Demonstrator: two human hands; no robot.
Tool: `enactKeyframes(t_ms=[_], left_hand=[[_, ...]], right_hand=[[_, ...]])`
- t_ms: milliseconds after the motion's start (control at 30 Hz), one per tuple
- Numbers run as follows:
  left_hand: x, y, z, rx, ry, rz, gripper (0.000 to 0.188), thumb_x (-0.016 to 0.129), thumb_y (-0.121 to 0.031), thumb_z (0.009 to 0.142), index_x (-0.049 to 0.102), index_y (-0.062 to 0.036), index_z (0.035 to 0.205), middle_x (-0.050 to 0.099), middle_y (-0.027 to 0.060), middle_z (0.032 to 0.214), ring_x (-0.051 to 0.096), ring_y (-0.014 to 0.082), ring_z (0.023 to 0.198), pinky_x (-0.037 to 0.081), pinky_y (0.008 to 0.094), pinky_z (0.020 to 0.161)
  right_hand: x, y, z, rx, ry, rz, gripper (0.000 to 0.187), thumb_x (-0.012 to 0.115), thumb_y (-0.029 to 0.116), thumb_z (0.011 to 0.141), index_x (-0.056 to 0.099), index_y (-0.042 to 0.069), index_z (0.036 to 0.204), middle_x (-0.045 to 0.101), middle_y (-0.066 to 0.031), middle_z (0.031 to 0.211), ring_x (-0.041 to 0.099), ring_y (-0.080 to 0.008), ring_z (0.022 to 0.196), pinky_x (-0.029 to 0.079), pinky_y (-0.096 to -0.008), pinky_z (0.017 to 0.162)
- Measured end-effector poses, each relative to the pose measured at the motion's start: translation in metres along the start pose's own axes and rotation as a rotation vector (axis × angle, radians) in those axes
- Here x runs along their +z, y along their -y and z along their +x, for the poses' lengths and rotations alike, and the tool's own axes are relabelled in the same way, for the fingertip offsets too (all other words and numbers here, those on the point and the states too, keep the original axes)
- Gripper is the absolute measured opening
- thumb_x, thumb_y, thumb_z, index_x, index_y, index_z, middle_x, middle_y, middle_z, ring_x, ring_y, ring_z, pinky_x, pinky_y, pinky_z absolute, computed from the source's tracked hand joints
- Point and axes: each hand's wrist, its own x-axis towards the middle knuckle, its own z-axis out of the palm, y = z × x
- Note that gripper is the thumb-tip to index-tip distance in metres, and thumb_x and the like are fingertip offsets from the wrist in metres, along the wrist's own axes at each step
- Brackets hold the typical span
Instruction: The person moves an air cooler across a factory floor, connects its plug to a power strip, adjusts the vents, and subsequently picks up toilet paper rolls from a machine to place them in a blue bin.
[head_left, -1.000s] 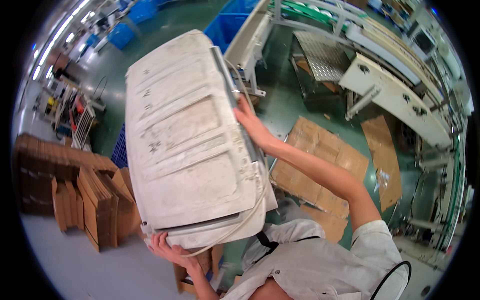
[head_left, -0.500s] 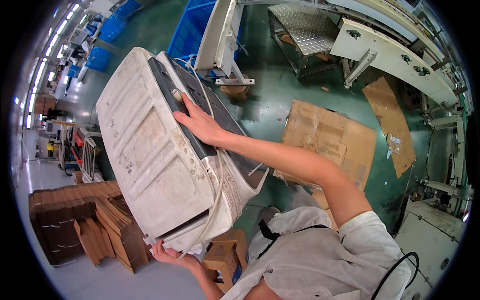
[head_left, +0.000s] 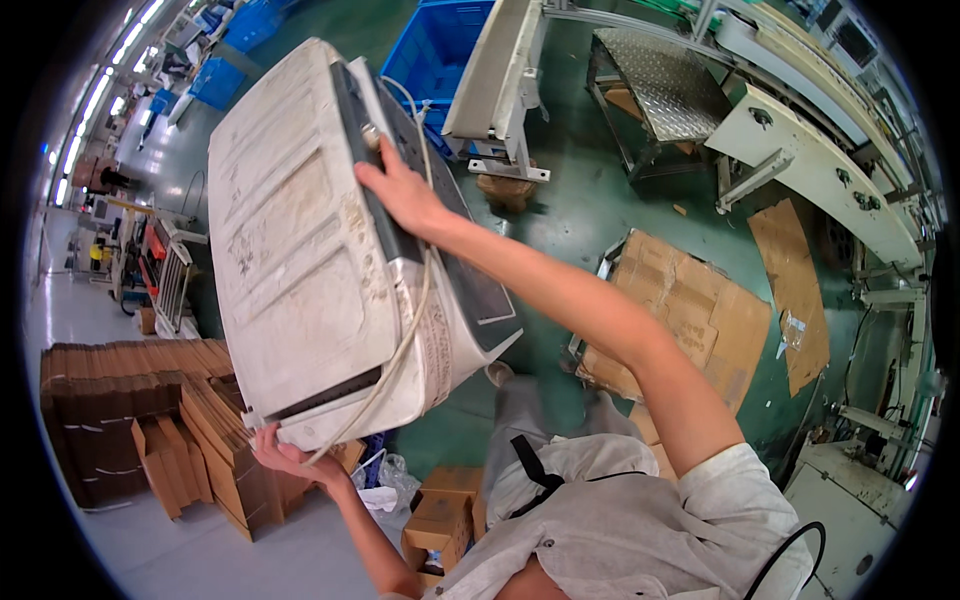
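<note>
Dusty white appliance casing is held tilted in the air above a green workshop floor. Right hand lies flat on its dark upper panel, fingers spread; left hand curls under its lower corner. Flattened cardboard lies on the floor, folded cartons stacked left.

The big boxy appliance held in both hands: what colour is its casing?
Dirty white casing with a dark grey panel, seen best in the head view.
</note>
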Motion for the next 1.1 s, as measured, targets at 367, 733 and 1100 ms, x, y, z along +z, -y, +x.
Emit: enactKeyframes(t_ms=[367, 733, 1100], left_hand=[[0.106, 0.014, 0.095, 0.082, 0.105, 0.008, 0.039, 0.036, -0.037, 0.097, 0.056, -0.0051, 0.108, 0.053, 0.0116, 0.110, 0.044, 0.0283, 0.116, 0.014, 0.0497, 0.108], [0.188, 0.003, 0.149, 0.117, 0.062, -0.020, 0.045, 0.040, -0.046, 0.095, 0.058, -0.0066, 0.107, 0.054, 0.0087, 0.112, 0.045, 0.0261, 0.112, 0.019, 0.0448, 0.104], [0.259, 0.086, 0.216, 0.192, -0.183, 0.004, 0.044, 0.035, -0.034, 0.092, 0.064, 0.0001, 0.090, 0.059, 0.0145, 0.096, 0.052, 0.0297, 0.097, 0.037, 0.0428, 0.089]], right_hand=[[0.016, 0.008, 0.136, -0.082, -0.039, 0.256, 0.063, 0.050, 0.040, 0.088, 0.036, 0.004, 0.137, 0.051, -0.0135, 0.126, 0.048, -0.0199, 0.113, 0.037, -0.0296, 0.096], [-0.005, -0.011, 0.271, -0.041, 0.060, 0.344, 0.074, 0.057, 0.044, 0.085, 0.031, 0.006, 0.143, 0.047, -0.0117, 0.134, 0.053, -0.0195, 0.112, 0.043, -0.0302, 0.092], [0.080, -0.003, 0.345, -0.142, -0.093, 0.088, 0.060, 0.050, 0.035, 0.087, 0.038, 0.003, 0.137, 0.057, -0.0193, 0.119, 0.054, -0.0309, 0.109, 0.041, -0.0373, 0.095]])
